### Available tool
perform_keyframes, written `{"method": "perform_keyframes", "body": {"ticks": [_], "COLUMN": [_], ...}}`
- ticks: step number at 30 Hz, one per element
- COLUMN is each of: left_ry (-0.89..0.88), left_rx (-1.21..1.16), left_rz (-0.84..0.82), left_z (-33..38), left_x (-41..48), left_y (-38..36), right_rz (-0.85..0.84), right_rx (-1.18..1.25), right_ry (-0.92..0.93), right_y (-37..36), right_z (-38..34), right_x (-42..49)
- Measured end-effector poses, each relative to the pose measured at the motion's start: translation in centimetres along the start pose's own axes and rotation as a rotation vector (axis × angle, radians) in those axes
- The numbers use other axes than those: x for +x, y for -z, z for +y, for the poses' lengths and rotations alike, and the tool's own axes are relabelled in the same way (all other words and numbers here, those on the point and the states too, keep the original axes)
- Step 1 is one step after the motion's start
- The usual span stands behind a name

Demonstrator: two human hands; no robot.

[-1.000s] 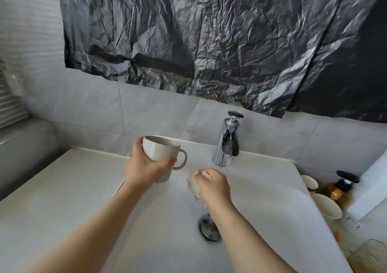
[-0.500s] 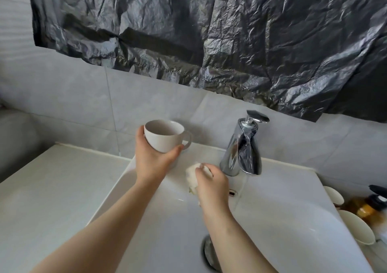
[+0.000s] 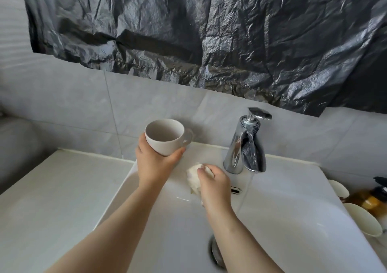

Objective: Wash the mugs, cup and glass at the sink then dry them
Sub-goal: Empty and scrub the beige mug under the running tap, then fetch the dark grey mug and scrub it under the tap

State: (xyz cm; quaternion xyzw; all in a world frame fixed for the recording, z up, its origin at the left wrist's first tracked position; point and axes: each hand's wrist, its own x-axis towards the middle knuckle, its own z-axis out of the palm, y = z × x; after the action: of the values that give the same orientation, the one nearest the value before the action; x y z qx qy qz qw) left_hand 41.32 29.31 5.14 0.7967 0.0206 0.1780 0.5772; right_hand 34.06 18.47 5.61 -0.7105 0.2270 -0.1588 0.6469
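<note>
My left hand (image 3: 154, 163) grips a pale beige mug (image 3: 165, 135) from below, holding it upright over the back left of the white sink (image 3: 293, 220), its handle pointing right. My right hand (image 3: 213, 185) is closed around a crumpled white cloth or sponge (image 3: 193, 177), just right of and below the mug, over the basin. A thin stream of water runs from the chrome tap (image 3: 245, 149) at the right of my hand. Two cream cups (image 3: 338, 189) (image 3: 364, 219) stand at the sink's right edge.
A white counter (image 3: 52, 199) extends left of the basin. The drain (image 3: 215, 251) lies near the bottom, partly behind my right forearm. An amber bottle with a black pump (image 3: 374, 199) stands behind the cups. Crumpled black plastic sheet (image 3: 209, 31) covers the wall above the grey tiles.
The mug has risen and tipped slightly so its inside shows. My right hand with the cloth stayed beside it. The camera shifted left and closer to the wall.
</note>
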Motion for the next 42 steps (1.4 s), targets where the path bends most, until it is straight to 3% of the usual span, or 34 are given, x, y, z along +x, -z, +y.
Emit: {"method": "perform_keyframes", "body": {"ticks": [10,15,26,32,42], "left_ry": [0.193,0.211,0.282,0.319,0.259], "left_rx": [0.043,0.062,-0.051,-0.051,-0.085], "left_rz": [-0.186,-0.414,-0.704,-0.759,-0.688], "left_z": [2.1,4.8,8.6,9.2,13.8], "left_x": [-5.1,-11.2,-23.8,-27.9,-33.0], "left_y": [4.3,5.3,0.9,-1.4,-5.3], "right_rz": [0.06,0.077,0.104,0.155,0.058], "right_rx": [0.004,0.005,-0.176,-0.309,-0.114], "right_ry": [-0.026,-0.039,-0.128,-0.197,-0.159], "right_y": [3.5,7.5,20.3,24.3,30.8], "right_z": [0.5,0.4,1.4,2.8,2.4], "right_x": [-5.0,-8.4,-14.8,-16.2,-16.7]}}
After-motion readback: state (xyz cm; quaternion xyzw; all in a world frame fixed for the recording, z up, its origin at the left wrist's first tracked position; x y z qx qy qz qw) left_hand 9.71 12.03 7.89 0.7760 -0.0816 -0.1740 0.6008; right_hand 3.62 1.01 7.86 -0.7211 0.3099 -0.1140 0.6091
